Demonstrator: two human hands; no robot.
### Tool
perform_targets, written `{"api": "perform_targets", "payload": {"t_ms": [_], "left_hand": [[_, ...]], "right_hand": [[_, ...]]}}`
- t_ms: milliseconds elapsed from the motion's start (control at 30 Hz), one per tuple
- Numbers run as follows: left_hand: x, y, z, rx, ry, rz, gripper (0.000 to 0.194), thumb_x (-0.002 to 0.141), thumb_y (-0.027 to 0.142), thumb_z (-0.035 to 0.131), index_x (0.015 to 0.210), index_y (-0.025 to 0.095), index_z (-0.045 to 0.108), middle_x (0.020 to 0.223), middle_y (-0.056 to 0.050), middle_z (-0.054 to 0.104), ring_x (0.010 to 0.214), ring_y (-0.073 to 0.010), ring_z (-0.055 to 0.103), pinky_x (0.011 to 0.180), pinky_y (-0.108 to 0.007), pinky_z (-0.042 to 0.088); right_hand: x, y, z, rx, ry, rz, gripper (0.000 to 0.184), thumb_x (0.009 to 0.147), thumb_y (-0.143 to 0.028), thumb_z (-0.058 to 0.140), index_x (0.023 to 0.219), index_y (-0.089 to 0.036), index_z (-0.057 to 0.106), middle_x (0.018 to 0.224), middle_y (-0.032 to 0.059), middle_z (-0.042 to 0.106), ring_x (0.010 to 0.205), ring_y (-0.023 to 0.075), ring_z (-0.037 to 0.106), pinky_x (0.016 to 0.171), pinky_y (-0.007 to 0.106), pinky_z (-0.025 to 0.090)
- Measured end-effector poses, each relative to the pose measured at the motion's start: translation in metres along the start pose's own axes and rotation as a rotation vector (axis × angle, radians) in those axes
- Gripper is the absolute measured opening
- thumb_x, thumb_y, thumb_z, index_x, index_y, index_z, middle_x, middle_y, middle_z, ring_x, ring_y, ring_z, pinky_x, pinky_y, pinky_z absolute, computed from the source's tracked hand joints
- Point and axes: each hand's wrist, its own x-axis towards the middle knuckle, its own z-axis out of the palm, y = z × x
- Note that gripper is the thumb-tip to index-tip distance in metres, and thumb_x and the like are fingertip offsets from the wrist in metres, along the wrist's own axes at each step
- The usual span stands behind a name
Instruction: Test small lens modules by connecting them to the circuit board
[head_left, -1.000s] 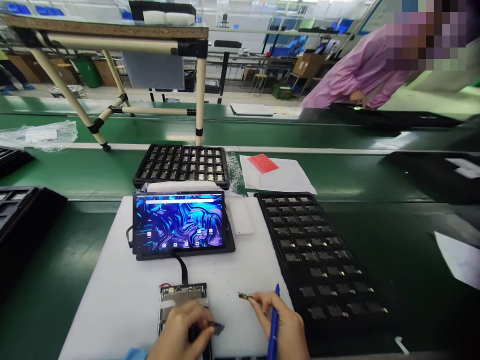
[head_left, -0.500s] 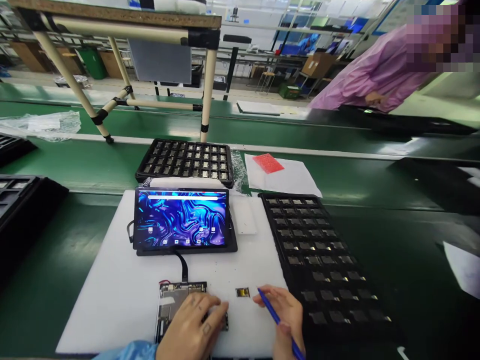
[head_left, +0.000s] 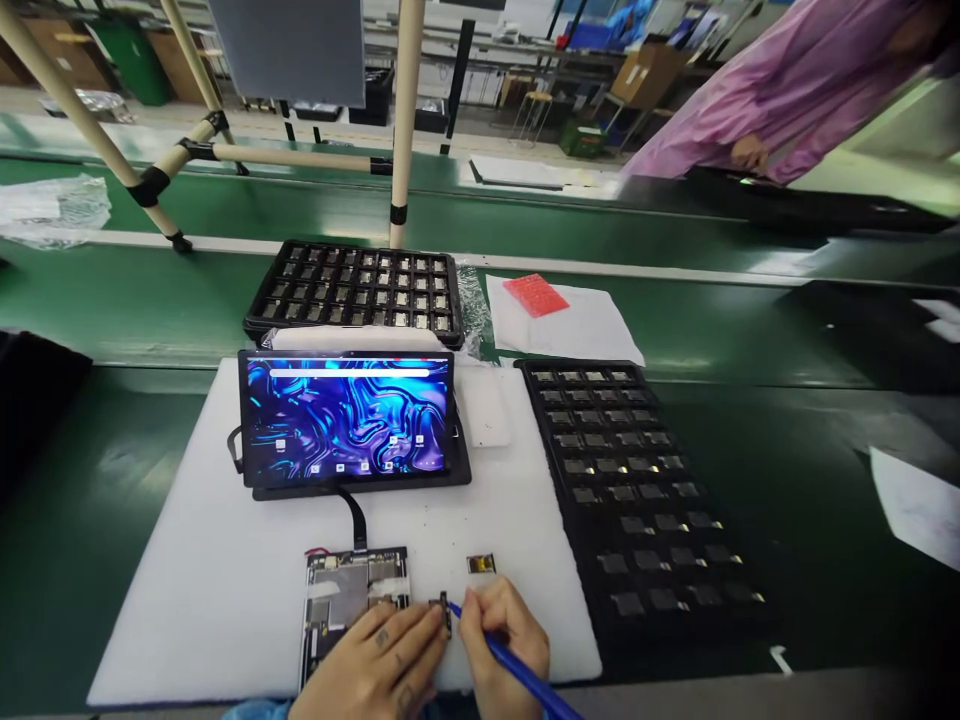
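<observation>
My left hand (head_left: pixel 375 668) rests on the lower part of a bare circuit board (head_left: pixel 346 594) on the white foam mat (head_left: pixel 187 570), its fingertips pinching a small dark module (head_left: pixel 443 607) at the board's right edge. Closed round a blue pen (head_left: pixel 517 672), my right hand (head_left: pixel 499 640) meets the left hand at that module, with the pen tip beside it. Another small module (head_left: pixel 481 564) lies loose on the mat just above the right hand. A flat cable runs from the board up to a lit tablet (head_left: pixel 346 418).
A black tray of small parts (head_left: pixel 637 490) lies right of the mat, another black tray (head_left: pixel 356 292) behind the tablet. White paper with a red piece (head_left: pixel 535 295) sits beyond. A person in a pink coat (head_left: pixel 757 90) leans over the far green belt.
My right hand set the small module on the mat, then moved left with the pen to meet my left hand at the board's edge. The camera view tilted down.
</observation>
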Motion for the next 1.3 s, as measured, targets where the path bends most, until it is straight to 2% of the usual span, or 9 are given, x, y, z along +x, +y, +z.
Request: {"api": "perform_targets", "payload": {"t_ms": [267, 467, 633, 733, 867, 1000, 1100, 1167, 1300], "left_hand": [[0.000, 0.003, 0.000, -0.007, 0.009, -0.015, 0.034, 0.101, 0.022, 0.031, 0.106, 0.015, 0.064, 0.107, 0.000, 0.069, 0.099, -0.0141, 0.060, 0.090, -0.028, 0.041], [0.000, 0.004, 0.001, -0.025, -0.006, -0.040, 0.032, 0.101, 0.023, 0.033, 0.108, 0.014, 0.063, 0.108, -0.001, 0.069, 0.100, -0.0145, 0.060, 0.091, -0.028, 0.043], [0.004, -0.001, -0.012, -0.075, -0.021, -0.029, 0.033, 0.100, 0.021, 0.031, 0.109, 0.014, 0.062, 0.107, -0.005, 0.068, 0.097, -0.0163, 0.062, 0.085, -0.029, 0.049], [0.002, -0.018, -0.031, -0.090, 0.039, -0.110, 0.028, 0.097, 0.014, 0.035, 0.111, 0.012, 0.060, 0.103, -0.013, 0.067, 0.093, -0.0191, 0.063, 0.082, -0.031, 0.052], [-0.011, -0.053, -0.051, -0.110, 0.097, -0.260, 0.024, 0.094, 0.014, 0.041, 0.112, 0.014, 0.057, 0.088, -0.008, 0.067, 0.080, -0.0158, 0.065, 0.074, -0.024, 0.053], [-0.026, -0.076, -0.055, -0.056, 0.182, -0.456, 0.016, 0.092, 0.016, 0.045, 0.095, 0.017, 0.060, 0.062, 0.002, 0.059, 0.047, -0.0087, 0.053, 0.050, -0.017, 0.044], [-0.031, -0.079, -0.053, -0.019, 0.174, -0.609, 0.018, 0.094, 0.026, 0.044, 0.091, 0.020, 0.061, 0.062, 0.004, 0.060, 0.042, -0.0077, 0.049, 0.047, -0.017, 0.042], [-0.032, -0.078, -0.051, -0.027, 0.152, -0.629, 0.020, 0.094, 0.029, 0.044, 0.092, 0.020, 0.062, 0.066, 0.004, 0.065, 0.043, -0.0077, 0.051, 0.047, -0.017, 0.043], [-0.030, -0.079, -0.050, -0.003, 0.149, -0.497, 0.019, 0.094, 0.026, 0.044, 0.097, 0.018, 0.062, 0.074, 0.000, 0.069, 0.050, -0.0093, 0.060, 0.051, -0.017, 0.046]], "right_hand": [[0.002, -0.003, 0.005, -0.117, -0.017, -0.088, 0.035, 0.084, -0.007, 0.051, 0.061, -0.024, 0.032, 0.055, -0.0070, 0.041, 0.046, 0.0090, 0.046, 0.048, 0.019, 0.043], [-0.001, -0.002, 0.003, -0.048, 0.004, -0.032, 0.034, 0.086, -0.009, 0.051, 0.060, -0.023, 0.033, 0.057, -0.0067, 0.039, 0.048, 0.0093, 0.044, 0.048, 0.019, 0.041], [0.003, -0.005, -0.004, 0.299, 0.086, 0.169, 0.029, 0.094, -0.028, 0.045, 0.066, -0.022, 0.044, 0.062, -0.0042, 0.046, 0.053, 0.0110, 0.047, 0.049, 0.020, 0.042], [0.002, -0.003, -0.013, 0.402, 0.205, 0.185, 0.040, 0.094, -0.049, 0.036, 0.069, -0.022, 0.052, 0.061, -0.0024, 0.045, 0.051, 0.0125, 0.046, 0.042, 0.021, 0.041], [-0.009, 0.003, -0.025, 0.123, 0.168, 0.157, 0.044, 0.091, -0.050, 0.042, 0.062, -0.020, 0.056, 0.049, -0.0027, 0.046, 0.036, 0.0103, 0.040, 0.032, 0.022, 0.031], [-0.025, 0.003, -0.027, -0.077, 0.182, 0.087, 0.018, 0.088, -0.033, 0.057, 0.083, -0.021, 0.069, 0.068, 0.0029, 0.070, 0.054, 0.0174, 0.063, 0.054, 0.029, 0.051], [-0.033, 0.002, -0.022, -0.113, 0.187, -0.024, 0.024, 0.094, -0.028, 0.046, 0.106, -0.021, 0.066, 0.076, 0.0033, 0.076, 0.058, 0.0181, 0.068, 0.058, 0.032, 0.053], [-0.035, 0.002, -0.017, -0.178, 0.173, -0.090, 0.020, 0.092, -0.020, 0.050, 0.103, -0.023, 0.066, 0.075, 0.0023, 0.076, 0.060, 0.0183, 0.068, 0.060, 0.032, 0.053], [-0.033, -0.002, -0.008, -0.308, 0.137, -0.165, 0.018, 0.080, -0.013, 0.065, 0.093, -0.025, 0.065, 0.075, 0.0033, 0.074, 0.066, 0.0228, 0.067, 0.067, 0.039, 0.051]]}}
